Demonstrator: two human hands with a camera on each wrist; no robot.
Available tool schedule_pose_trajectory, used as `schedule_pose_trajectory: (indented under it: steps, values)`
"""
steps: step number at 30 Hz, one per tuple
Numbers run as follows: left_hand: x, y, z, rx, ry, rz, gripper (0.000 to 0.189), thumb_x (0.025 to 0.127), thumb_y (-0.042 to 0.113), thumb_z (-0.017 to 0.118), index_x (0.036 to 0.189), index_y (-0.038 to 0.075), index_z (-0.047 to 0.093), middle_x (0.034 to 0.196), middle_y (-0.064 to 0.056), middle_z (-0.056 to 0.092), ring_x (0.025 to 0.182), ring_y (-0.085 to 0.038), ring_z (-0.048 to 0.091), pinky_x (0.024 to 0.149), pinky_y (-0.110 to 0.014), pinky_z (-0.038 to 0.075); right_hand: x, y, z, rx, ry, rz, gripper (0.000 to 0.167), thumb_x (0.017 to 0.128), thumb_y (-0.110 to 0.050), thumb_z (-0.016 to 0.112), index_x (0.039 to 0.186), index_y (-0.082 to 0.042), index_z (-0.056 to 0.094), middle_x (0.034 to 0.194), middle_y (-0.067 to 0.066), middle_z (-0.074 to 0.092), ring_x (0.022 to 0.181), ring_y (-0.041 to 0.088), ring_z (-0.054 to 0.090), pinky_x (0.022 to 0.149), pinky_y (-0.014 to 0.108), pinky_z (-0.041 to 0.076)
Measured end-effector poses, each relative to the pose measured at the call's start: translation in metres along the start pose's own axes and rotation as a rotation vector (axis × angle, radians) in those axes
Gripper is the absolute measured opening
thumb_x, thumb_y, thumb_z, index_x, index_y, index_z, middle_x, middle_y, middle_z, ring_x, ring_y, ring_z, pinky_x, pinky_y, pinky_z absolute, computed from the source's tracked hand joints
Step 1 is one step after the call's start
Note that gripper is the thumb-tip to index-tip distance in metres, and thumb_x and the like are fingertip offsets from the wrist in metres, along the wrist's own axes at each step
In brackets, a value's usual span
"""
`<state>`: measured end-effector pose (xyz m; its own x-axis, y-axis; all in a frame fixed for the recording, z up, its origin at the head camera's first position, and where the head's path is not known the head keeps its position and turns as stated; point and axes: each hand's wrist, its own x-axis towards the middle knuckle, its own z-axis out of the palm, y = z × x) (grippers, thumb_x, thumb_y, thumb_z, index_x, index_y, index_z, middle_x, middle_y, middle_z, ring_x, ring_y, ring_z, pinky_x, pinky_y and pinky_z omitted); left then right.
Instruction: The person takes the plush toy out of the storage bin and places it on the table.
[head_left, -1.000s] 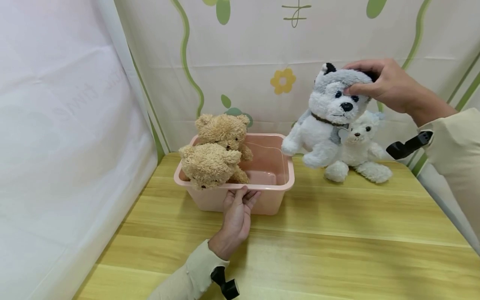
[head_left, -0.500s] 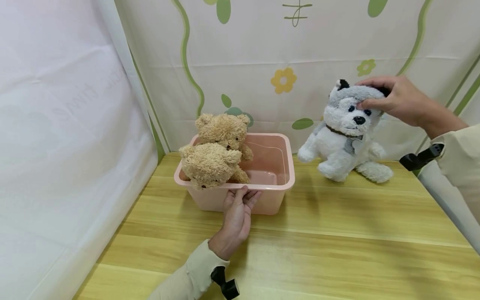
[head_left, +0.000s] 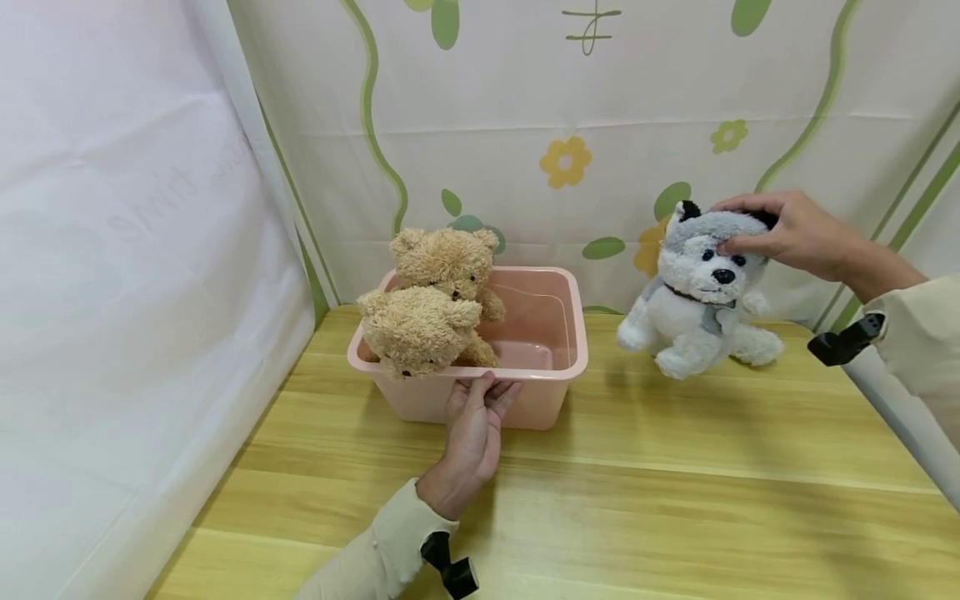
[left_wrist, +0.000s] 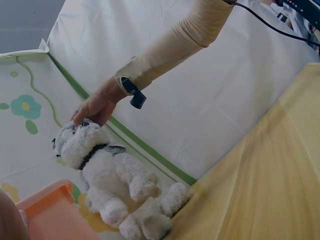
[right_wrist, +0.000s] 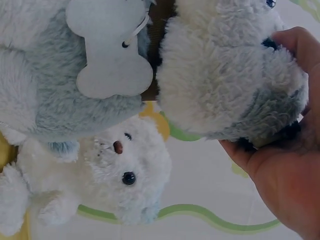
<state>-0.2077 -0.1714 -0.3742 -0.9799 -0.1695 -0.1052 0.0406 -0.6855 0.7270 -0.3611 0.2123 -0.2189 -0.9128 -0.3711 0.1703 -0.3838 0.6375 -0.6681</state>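
Observation:
My right hand grips a grey-and-white plush husky by the top of its head, thumb across its brow. The husky has black-tipped ears, a dark collar and a bone-shaped tag. Behind it sits a white plush bear, mostly hidden by the husky in the head view. With my left hand I hold the front rim of a pink plastic bin, thumb just below the lip. Two tan teddy bears lean in the bin's left half, one at the back and one slumped over the front rim.
The bin stands on a wood-grain table. A patterned fabric backdrop rises right behind it, and a white sheet hangs along the left side. The table's right edge slopes away beneath my right sleeve.
My right hand has carried the husky down and to the right, now in front of the white bear and closer to the table. My left hand, the bin and the teddies have stayed put.

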Motion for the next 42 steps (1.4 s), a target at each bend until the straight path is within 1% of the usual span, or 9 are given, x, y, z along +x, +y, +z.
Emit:
schedule_pose_trajectory:
  steps: [4, 7, 12, 17, 21, 25, 31, 37, 42]
  values:
    - [0.001, 0.0, 0.0, -0.001, 0.0, -0.002, 0.007, 0.102, 0.004, 0.044, 0.108, 0.005, 0.043, 0.093, -0.006, 0.056, 0.086, -0.014, 0.064, 0.088, -0.029, 0.061, -0.005, 0.009, 0.004, -0.097, -0.012, 0.004, 0.051, 0.088, -0.02, 0.075, 0.136, -0.014, 0.058, 0.114, -0.027, 0.054, 0.101, -0.007, 0.05, 0.072, 0.005, 0.046]
    - [0.001, 0.0, 0.0, 0.0, -0.004, -0.009, 0.008, 0.102, 0.005, 0.044, 0.109, 0.004, 0.042, 0.094, -0.006, 0.056, 0.086, -0.014, 0.063, 0.089, -0.03, 0.061, -0.01, 0.016, 0.006, -0.134, -0.02, 0.016, 0.053, 0.088, -0.023, 0.076, 0.136, -0.013, 0.057, 0.114, -0.028, 0.052, 0.102, -0.009, 0.047, 0.073, 0.003, 0.044]
    - [0.001, 0.0, 0.0, -0.002, -0.008, -0.013, 0.012, 0.102, 0.005, 0.044, 0.113, 0.002, 0.041, 0.094, -0.006, 0.055, 0.087, -0.014, 0.064, 0.088, -0.029, 0.061, -0.017, 0.029, 0.008, -0.147, -0.033, 0.046, 0.051, 0.088, -0.025, 0.075, 0.135, -0.015, 0.058, 0.118, -0.026, 0.052, 0.101, -0.012, 0.047, 0.073, 0.004, 0.045]
    - [0.0, 0.0, 0.0, -0.006, -0.008, -0.01, 0.014, 0.102, 0.004, 0.044, 0.115, 0.001, 0.041, 0.093, -0.006, 0.056, 0.086, -0.013, 0.064, 0.088, -0.029, 0.061, -0.023, 0.039, 0.009, -0.158, -0.039, 0.061, 0.052, 0.089, -0.026, 0.075, 0.137, -0.017, 0.057, 0.128, -0.015, 0.051, 0.107, -0.015, 0.04, 0.075, 0.0, 0.038]
    - [0.0, 0.0, 0.0, -0.004, -0.007, -0.01, 0.013, 0.102, 0.004, 0.044, 0.114, 0.002, 0.041, 0.093, -0.006, 0.056, 0.086, -0.013, 0.064, 0.088, -0.029, 0.061, -0.03, 0.046, 0.009, -0.157, -0.044, 0.068, 0.054, 0.09, -0.025, 0.073, 0.14, -0.015, 0.054, 0.133, -0.014, 0.047, 0.109, -0.016, 0.037, 0.074, 0.002, 0.04]
    - [0.0, 0.0, 0.0, 0.0, -0.01, -0.011, 0.011, 0.102, 0.004, 0.044, 0.112, 0.002, 0.041, 0.094, -0.006, 0.056, 0.086, -0.013, 0.064, 0.089, -0.029, 0.061, -0.037, 0.051, 0.007, -0.135, -0.04, 0.076, 0.054, 0.092, -0.022, 0.071, 0.141, -0.013, 0.052, 0.131, -0.02, 0.045, 0.107, -0.017, 0.038, 0.071, 0.004, 0.043]
    - [0.0, 0.0, 0.0, 0.0, -0.009, -0.013, 0.009, 0.102, 0.004, 0.044, 0.111, 0.003, 0.042, 0.093, -0.006, 0.055, 0.085, -0.013, 0.064, 0.089, -0.03, 0.061, -0.045, 0.059, 0.005, -0.11, -0.031, 0.085, 0.053, 0.092, -0.018, 0.07, 0.141, -0.012, 0.052, 0.13, -0.025, 0.042, 0.106, -0.02, 0.037, 0.072, 0.002, 0.043]
    - [-0.001, 0.001, 0.001, -0.004, -0.001, -0.008, 0.005, 0.102, 0.004, 0.044, 0.107, 0.005, 0.042, 0.093, -0.006, 0.055, 0.085, -0.013, 0.064, 0.089, -0.03, 0.061, -0.05, 0.065, 0.009, -0.091, -0.038, 0.036, 0.05, 0.091, -0.011, 0.07, 0.139, -0.009, 0.054, 0.13, -0.026, 0.043, 0.106, -0.018, 0.045, 0.072, 0.004, 0.046]
    - [-0.001, 0.002, 0.001, -0.006, -0.005, -0.007, 0.005, 0.102, 0.005, 0.044, 0.106, 0.005, 0.042, 0.093, -0.006, 0.056, 0.085, -0.013, 0.064, 0.089, -0.03, 0.061, -0.053, 0.068, 0.015, -0.069, -0.042, -0.002, 0.048, 0.09, -0.006, 0.07, 0.137, -0.008, 0.056, 0.127, -0.025, 0.048, 0.103, -0.013, 0.052, 0.074, 0.004, 0.047]
